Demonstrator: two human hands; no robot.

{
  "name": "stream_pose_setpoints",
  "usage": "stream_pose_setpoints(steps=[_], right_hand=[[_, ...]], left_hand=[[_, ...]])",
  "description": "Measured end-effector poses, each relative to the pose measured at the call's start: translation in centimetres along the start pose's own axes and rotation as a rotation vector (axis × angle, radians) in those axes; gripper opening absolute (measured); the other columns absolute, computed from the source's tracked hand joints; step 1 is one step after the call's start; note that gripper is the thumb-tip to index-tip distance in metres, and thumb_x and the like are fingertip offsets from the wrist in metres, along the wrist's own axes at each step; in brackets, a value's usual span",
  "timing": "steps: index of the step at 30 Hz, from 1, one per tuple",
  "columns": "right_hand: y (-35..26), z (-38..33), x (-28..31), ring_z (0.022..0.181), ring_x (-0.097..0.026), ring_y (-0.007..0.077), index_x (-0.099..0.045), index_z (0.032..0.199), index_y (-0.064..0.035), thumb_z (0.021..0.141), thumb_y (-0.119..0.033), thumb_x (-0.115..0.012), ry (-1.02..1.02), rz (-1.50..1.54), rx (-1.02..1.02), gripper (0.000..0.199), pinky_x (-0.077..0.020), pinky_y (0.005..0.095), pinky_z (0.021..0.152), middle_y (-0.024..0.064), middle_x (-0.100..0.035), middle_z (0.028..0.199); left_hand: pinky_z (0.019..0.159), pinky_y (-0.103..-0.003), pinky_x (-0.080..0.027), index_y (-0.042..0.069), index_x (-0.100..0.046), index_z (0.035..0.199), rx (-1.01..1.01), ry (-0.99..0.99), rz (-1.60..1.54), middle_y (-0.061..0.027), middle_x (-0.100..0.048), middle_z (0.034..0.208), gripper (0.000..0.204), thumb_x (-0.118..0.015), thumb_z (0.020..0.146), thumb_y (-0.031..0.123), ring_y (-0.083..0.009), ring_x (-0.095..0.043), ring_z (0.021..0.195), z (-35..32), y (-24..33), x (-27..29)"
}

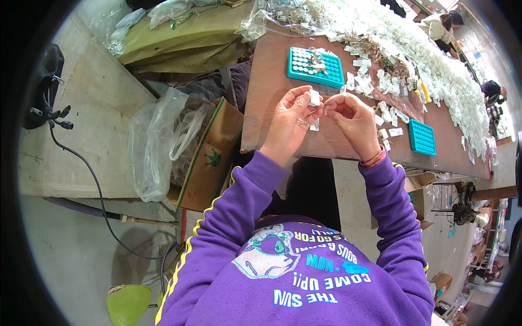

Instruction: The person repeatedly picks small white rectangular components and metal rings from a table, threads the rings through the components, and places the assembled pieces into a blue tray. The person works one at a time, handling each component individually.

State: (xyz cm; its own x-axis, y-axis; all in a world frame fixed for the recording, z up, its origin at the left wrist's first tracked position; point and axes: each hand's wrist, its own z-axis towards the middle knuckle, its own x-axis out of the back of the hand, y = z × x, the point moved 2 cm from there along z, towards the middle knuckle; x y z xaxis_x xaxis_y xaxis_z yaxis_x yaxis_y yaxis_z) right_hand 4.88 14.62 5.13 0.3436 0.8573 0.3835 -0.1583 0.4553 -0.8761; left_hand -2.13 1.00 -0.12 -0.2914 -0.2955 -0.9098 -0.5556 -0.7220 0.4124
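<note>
Above the near edge of the brown table, my left hand [292, 120] is closed, pinching a small white rectangular piece [314, 98] between thumb and fingers. A thin clear strip or bag seems to hang below its fingers; I cannot tell which. Close beside it, my right hand [356, 120] pinches with thumb and forefinger at something too small to make out. Just beyond the hands lies a teal tray [295, 74] with rows of round wells, several holding pale round pieces, with a few loose metallic bits on top.
Small white and clear packets [397, 54] are heaped across the far right of the table [266, 81]. Yellow-handled pliers or cutters [424, 91] lie among them. A second teal tray [422, 137] sits to the right. A cardboard box [209, 157] with plastic bags [157, 146] stands left.
</note>
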Motion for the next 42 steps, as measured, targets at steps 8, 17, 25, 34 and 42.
stream_pose_setpoints(steps=[8,17,25,34,42], right_hand=[[-0.5,-0.5,-0.3,0.082,-0.066,0.0080,-0.067,0.095,0.0007,0.079,0.005,-0.068,0.056,0.058,0.013,0.017,-0.0541,0.0226,0.075,0.0043,-0.070,0.089],[-0.8,-0.7,0.1,0.075,-0.066,0.0080,-0.067,0.096,-0.0014,0.078,0.002,-0.071,0.072,-0.107,-0.028,0.018,-0.0531,0.0220,0.068,0.0041,-0.068,0.083],[-2.3,-0.9,-0.5,0.076,-0.064,0.0046,-0.066,0.108,-0.0039,0.079,0.005,-0.072,0.114,-0.202,0.124,0.030,-0.0513,0.0182,0.068,-0.0001,-0.062,0.084],[-1.2,-0.9,-0.4,0.073,-0.064,0.0093,-0.066,0.094,-0.0016,0.078,0.002,-0.072,0.128,-0.118,0.082,0.017,-0.0540,0.0231,0.067,0.0048,-0.064,0.081],[-1.4,-1.2,-1.2,0.071,-0.065,0.0144,-0.064,0.087,0.0023,0.082,-0.001,-0.069,0.143,-0.057,0.151,0.008,-0.0545,0.0252,0.065,0.0081,-0.061,0.082]], left_hand=[[0.084,-0.033,-0.055,0.003,-0.053,0.114,0.006,-0.041,0.016,-0.0126,-0.064,0.104,0.018,-0.056,0.097,0.011,-0.0191,-0.065,0.093,0.0,-0.1,0.0],[0.084,-0.033,-0.053,0.004,-0.055,0.113,0.025,-0.074,0.087,-0.0142,-0.064,0.106,0.018,-0.057,0.097,0.013,-0.0223,-0.064,0.099,0.0,0.0,0.2],[0.086,-0.034,-0.053,0.003,-0.055,0.112,0.064,-0.125,0.066,-0.0132,-0.063,0.104,0.017,-0.056,0.097,0.012,-0.0235,-0.063,0.100,0.1,-0.1,-0.1],[0.092,-0.036,-0.053,0.000,-0.054,0.112,0.047,-0.086,-0.131,-0.0154,-0.062,0.104,0.019,-0.055,0.098,0.014,-0.0271,-0.062,0.100,0.2,-0.1,0.3],[0.093,-0.035,-0.053,0.001,-0.054,0.112,0.096,-0.143,-0.229,-0.0158,-0.062,0.104,0.019,-0.053,0.099,0.014,-0.0275,-0.062,0.102,0.2,-0.1,0.4]])
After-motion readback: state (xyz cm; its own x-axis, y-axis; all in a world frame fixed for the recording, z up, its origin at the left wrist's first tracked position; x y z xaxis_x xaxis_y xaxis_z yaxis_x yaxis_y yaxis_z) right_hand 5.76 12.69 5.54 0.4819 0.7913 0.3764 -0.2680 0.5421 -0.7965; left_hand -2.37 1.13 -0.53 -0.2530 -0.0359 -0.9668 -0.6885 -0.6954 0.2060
